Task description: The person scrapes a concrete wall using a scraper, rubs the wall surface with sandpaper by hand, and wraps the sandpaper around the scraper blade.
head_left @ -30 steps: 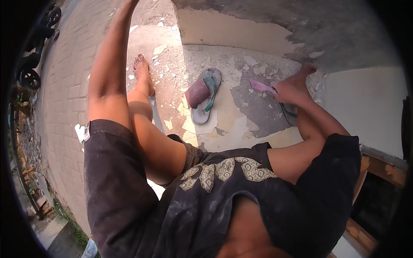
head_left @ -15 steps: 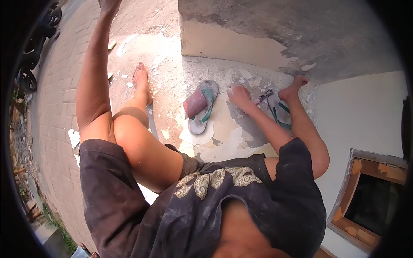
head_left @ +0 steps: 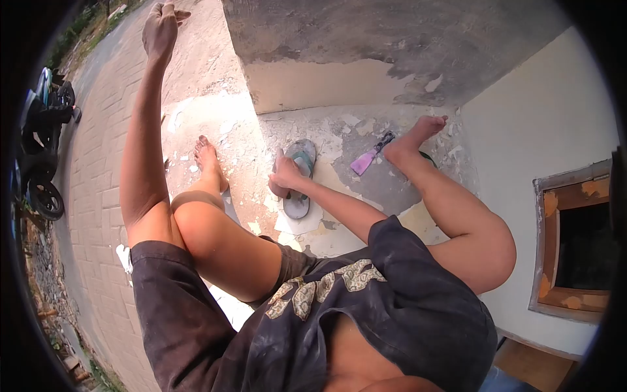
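My left hand [head_left: 162, 29] is raised at the far end of my outstretched arm, fingers partly bent and apart, with nothing seen in it. My right hand [head_left: 286, 174] grips a folded reddish-brown piece [head_left: 279, 189], mostly hidden under the fingers, over a grey sandal [head_left: 297, 208] with green straps. To the right of that sandal, a scraper with a pink-purple blade [head_left: 361, 163] and a dark handle lies on the floor, its handle close to my bare right foot [head_left: 403, 149].
Paint flakes litter the floor [head_left: 339, 176]. A partly stripped wall [head_left: 326, 81] rises ahead, and a pale wall [head_left: 516, 130] with a wooden-framed opening [head_left: 548, 245] stands at right. Paving [head_left: 98, 170] and a parked motorcycle [head_left: 44, 150] are at left.
My right hand has let go of the scraper, moved left and taken hold of the reddish-brown piece. My left hand has come into view at the top.
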`<act>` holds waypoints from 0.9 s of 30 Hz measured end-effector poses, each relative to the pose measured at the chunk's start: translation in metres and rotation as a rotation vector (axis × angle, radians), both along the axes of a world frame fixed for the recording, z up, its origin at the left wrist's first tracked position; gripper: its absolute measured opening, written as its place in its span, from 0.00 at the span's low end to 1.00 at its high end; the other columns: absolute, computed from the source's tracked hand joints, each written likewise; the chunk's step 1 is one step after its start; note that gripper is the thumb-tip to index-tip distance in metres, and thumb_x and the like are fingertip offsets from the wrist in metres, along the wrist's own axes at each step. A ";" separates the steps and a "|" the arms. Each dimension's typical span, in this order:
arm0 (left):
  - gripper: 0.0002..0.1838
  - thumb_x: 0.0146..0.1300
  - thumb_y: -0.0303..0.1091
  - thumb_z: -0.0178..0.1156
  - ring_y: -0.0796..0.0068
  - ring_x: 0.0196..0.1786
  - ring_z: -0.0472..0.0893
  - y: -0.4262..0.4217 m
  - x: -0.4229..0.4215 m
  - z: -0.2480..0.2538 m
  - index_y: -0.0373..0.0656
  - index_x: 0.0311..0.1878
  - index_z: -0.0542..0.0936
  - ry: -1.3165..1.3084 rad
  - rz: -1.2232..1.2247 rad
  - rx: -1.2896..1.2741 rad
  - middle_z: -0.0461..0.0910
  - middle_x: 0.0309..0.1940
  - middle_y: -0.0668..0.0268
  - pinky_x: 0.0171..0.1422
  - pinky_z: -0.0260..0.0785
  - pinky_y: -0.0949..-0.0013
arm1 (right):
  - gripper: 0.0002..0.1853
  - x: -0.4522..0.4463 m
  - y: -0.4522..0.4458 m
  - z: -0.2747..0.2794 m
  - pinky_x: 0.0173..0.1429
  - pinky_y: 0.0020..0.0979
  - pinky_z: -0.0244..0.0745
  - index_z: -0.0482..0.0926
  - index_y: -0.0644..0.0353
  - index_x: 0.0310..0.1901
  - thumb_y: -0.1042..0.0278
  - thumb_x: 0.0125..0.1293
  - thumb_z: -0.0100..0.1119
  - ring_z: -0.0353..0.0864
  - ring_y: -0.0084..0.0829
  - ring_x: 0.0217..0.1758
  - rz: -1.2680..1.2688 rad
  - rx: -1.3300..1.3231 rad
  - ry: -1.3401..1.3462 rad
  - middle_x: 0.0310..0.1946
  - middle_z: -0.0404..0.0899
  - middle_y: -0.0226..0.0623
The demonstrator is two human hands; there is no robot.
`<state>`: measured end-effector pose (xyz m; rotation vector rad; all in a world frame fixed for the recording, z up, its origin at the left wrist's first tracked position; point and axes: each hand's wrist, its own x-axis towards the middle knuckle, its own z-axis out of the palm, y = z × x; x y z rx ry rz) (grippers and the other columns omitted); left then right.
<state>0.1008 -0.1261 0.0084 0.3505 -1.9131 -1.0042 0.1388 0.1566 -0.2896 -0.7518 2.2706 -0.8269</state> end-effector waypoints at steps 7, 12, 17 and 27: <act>0.22 0.68 0.44 0.37 0.70 0.39 0.80 0.020 -0.022 -0.004 0.37 0.40 0.76 0.019 0.068 0.129 0.82 0.33 0.59 0.48 0.66 0.70 | 0.33 -0.079 -0.035 0.092 0.53 0.34 0.71 0.63 0.71 0.53 0.69 0.46 0.66 0.74 0.40 0.49 -0.248 -0.721 -0.591 0.46 0.72 0.49; 0.22 0.68 0.44 0.36 0.63 0.51 0.73 0.066 -0.021 0.012 0.33 0.49 0.69 -0.017 0.176 0.189 0.77 0.44 0.51 0.58 0.59 0.67 | 0.18 -0.114 -0.001 0.166 0.47 0.37 0.76 0.69 0.69 0.47 0.75 0.54 0.56 0.77 0.38 0.45 -0.154 -1.081 -1.265 0.44 0.74 0.46; 0.25 0.67 0.50 0.39 0.63 0.53 0.69 0.062 -0.014 0.038 0.36 0.54 0.65 -0.051 0.307 0.321 0.74 0.49 0.54 0.60 0.55 0.62 | 0.15 -0.148 0.021 0.182 0.53 0.35 0.72 0.69 0.67 0.47 0.75 0.58 0.53 0.76 0.35 0.47 -0.083 -1.353 -1.442 0.44 0.73 0.45; 0.32 0.67 0.53 0.34 0.59 0.62 0.63 0.049 -0.091 0.017 0.34 0.63 0.58 0.108 -0.127 0.428 0.64 0.59 0.49 0.63 0.54 0.61 | 0.26 -0.185 0.137 0.337 0.59 0.34 0.64 0.63 0.73 0.57 0.64 0.62 0.53 0.70 0.34 0.55 -0.853 -1.561 0.384 0.53 0.69 0.46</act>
